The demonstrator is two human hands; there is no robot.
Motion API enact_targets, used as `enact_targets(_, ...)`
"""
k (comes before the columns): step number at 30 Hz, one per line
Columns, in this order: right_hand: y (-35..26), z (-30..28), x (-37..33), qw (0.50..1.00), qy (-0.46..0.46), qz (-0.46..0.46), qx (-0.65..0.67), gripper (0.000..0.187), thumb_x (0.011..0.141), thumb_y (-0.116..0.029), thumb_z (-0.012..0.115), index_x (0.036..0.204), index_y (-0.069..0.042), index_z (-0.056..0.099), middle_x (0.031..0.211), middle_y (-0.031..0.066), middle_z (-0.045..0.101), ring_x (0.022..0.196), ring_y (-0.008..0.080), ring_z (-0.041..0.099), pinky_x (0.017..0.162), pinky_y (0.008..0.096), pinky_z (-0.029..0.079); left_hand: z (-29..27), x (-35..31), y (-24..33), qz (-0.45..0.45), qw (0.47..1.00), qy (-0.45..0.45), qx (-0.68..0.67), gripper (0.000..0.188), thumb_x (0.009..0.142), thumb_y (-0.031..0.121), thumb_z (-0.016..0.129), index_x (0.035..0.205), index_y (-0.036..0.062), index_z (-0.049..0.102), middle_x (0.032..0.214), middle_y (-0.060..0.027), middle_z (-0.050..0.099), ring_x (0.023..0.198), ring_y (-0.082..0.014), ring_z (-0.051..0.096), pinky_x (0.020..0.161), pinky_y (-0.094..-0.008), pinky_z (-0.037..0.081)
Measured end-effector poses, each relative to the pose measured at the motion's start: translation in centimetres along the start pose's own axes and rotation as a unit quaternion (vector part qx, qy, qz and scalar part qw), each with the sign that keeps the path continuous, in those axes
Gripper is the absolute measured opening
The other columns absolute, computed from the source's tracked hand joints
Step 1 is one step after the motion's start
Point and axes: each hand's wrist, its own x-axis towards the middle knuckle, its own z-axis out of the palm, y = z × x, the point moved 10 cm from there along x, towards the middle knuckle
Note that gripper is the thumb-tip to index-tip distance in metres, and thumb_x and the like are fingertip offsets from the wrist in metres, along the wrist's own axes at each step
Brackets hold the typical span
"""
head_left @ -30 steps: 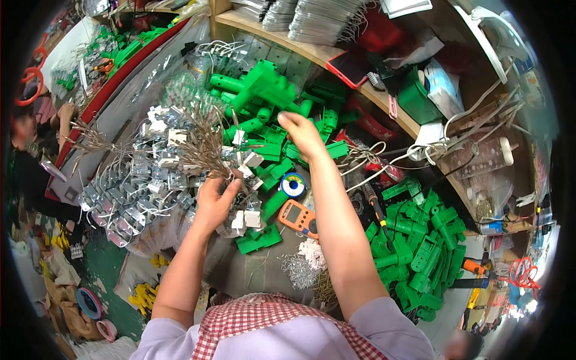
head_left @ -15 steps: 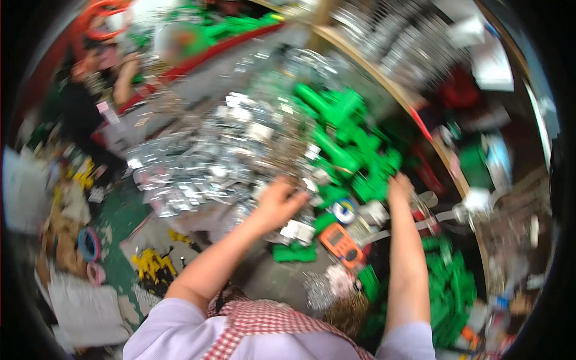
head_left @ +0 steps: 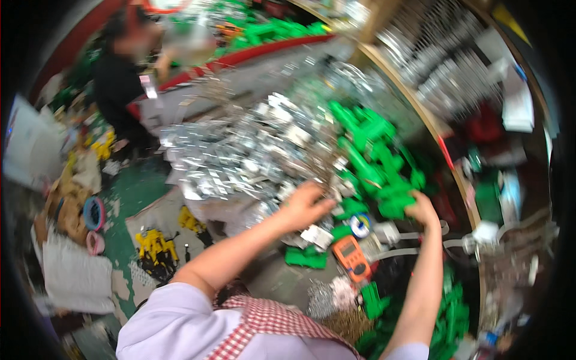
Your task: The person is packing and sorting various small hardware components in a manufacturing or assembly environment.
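The picture is blurred by head motion. My left hand (head_left: 306, 205) rests at the near edge of a heap of shiny metal parts with thin wires (head_left: 252, 156), its fingers curled around a few of them. My right hand (head_left: 422, 210) is closed on a green plastic part (head_left: 397, 203) at the near end of a pile of green plastic parts (head_left: 372, 150). An orange hand-held meter (head_left: 351, 258) and a blue-and-white tape roll (head_left: 360, 225) lie on the bench between my forearms.
More green parts (head_left: 450, 318) lie at the lower right. A shelf edge (head_left: 420, 114) with bundled metal pieces runs along the right. Another person in dark clothes (head_left: 123, 90) sits at the far left. Yellow pieces (head_left: 153, 246) and coloured rings (head_left: 93, 213) lie on the green floor.
The view has swung left and tilted, bringing the floor and the other person into sight. My right hand has drawn back from the middle of the green pile to its near end.
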Motion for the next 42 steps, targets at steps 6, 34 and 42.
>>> enact_targets(6, -0.5, -2.5, 0.6, 0.865, 0.072, 0.089, 0.488, 0.04, 0.073, -0.011, 0.059, 0.11, -0.002, 0.049, 0.092, 0.0059, 0.057, 0.076, 0.0139, 0.057, 0.063, 0.0279, 0.049, -0.6, 0.3, -0.3, -0.004, 1.0, -0.013, -0.014, 0.027, 0.078, 0.025, 0.055, 0.088, -0.0001, 0.059, 0.092, -0.0167, 0.056, 0.089, -0.0323, 0.051, 0.077, -0.0366, 0.04)
enact_targets(34, -8.3, 4.4, -4.3, 0.942, -0.065, 0.019, -0.33, 0.048, 0.061, 0.0, 0.056, 0.107, -0.011, 0.054, 0.093, 0.0146, 0.059, 0.088, 0.0283, 0.056, 0.073, 0.0388, 0.046, 0.2, -0.7, -0.3, -0.031, 0.997, -0.035, -0.06, 0.022, 0.078, 0.019, 0.056, 0.092, 0.0028, 0.059, 0.091, -0.0125, 0.058, 0.089, -0.0254, 0.054, 0.079, -0.0325, 0.04)
enact_targets(42, -13.3, -6.6, -5.8, 0.851, 0.329, -0.135, -0.385, 0.044, 0.069, -0.013, 0.06, 0.111, -0.008, 0.046, 0.111, 0.0152, 0.047, 0.104, 0.0325, 0.044, 0.085, 0.047, 0.037, 0.6, -0.4, -0.7, -0.053, 0.997, -0.038, -0.033, 0.026, 0.079, 0.025, 0.056, 0.094, 0.0039, 0.059, 0.093, -0.0134, 0.057, 0.091, -0.0268, 0.053, 0.079, -0.0328, 0.04)
